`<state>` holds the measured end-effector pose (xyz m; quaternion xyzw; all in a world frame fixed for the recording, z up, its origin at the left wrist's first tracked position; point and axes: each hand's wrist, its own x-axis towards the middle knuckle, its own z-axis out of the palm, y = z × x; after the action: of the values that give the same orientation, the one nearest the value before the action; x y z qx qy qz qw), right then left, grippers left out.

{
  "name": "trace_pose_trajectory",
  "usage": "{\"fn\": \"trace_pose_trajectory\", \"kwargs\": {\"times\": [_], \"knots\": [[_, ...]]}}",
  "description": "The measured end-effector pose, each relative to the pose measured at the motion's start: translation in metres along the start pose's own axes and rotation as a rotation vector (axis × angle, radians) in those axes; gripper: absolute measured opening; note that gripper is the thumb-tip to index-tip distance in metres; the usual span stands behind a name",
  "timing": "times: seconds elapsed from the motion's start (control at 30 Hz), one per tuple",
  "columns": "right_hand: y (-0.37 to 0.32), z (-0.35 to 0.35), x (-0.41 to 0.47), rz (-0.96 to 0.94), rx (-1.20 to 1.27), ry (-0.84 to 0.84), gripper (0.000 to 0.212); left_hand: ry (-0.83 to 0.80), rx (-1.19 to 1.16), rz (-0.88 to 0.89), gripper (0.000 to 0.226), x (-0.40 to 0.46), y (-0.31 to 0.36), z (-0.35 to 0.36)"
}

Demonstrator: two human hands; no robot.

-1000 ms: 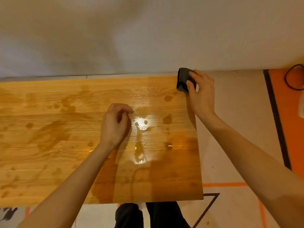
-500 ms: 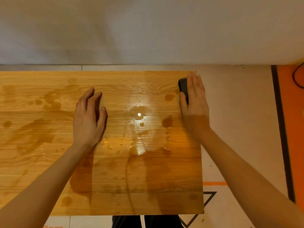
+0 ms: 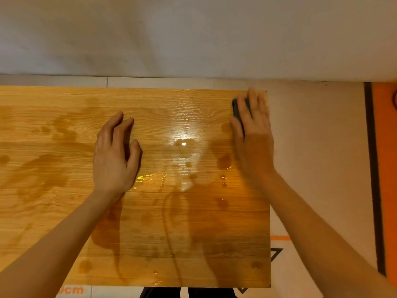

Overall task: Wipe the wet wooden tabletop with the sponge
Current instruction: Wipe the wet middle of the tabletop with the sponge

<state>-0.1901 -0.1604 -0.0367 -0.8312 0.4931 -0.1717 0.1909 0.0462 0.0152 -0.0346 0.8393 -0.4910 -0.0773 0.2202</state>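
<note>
The wooden tabletop (image 3: 64, 211) fills the view, with dark wet stains on the left and shiny puddles (image 3: 183, 145) near the middle. A dark sponge (image 3: 236, 108) lies flat at the far right corner. My right hand (image 3: 253, 134) presses on it with straight fingers and covers most of it. My left hand (image 3: 115, 155) rests flat on the wood left of the puddles, fingers straight.
A white wall (image 3: 193, 35) runs just behind the table's far edge. To the right, the pale floor (image 3: 318, 147) carries a black line (image 3: 373, 168) and an orange strip (image 3: 386, 168). My dark trousers (image 3: 187, 292) show under the near edge.
My right hand went from gripping the lifted sponge to pressing it flat on the corner. My left hand opened from a loose fist and moved left, lying flat.
</note>
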Motion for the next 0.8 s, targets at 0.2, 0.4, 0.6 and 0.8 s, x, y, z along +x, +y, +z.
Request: {"fn": "trace_pose_trajectory", "kwargs": {"times": [0.2,0.4,0.6,0.8], "knots": [[-0.003,-0.005,-0.030,-0.115,-0.059,-0.141,0.052,-0.008,-0.009,-0.009,0.048,0.001,-0.001,0.001],[-0.021,0.014,0.039,0.034,-0.016,-0.035,0.051,0.002,-0.032,0.002,0.047,0.004,-0.005,0.001],[-0.030,0.005,-0.060,-0.069,-0.015,-0.144,0.049,-0.009,-0.050,-0.012,0.048,0.001,-0.005,0.002],[-0.049,0.032,0.066,0.087,0.043,-0.092,0.044,-0.008,-0.037,-0.008,0.048,0.001,-0.007,0.003]]}}
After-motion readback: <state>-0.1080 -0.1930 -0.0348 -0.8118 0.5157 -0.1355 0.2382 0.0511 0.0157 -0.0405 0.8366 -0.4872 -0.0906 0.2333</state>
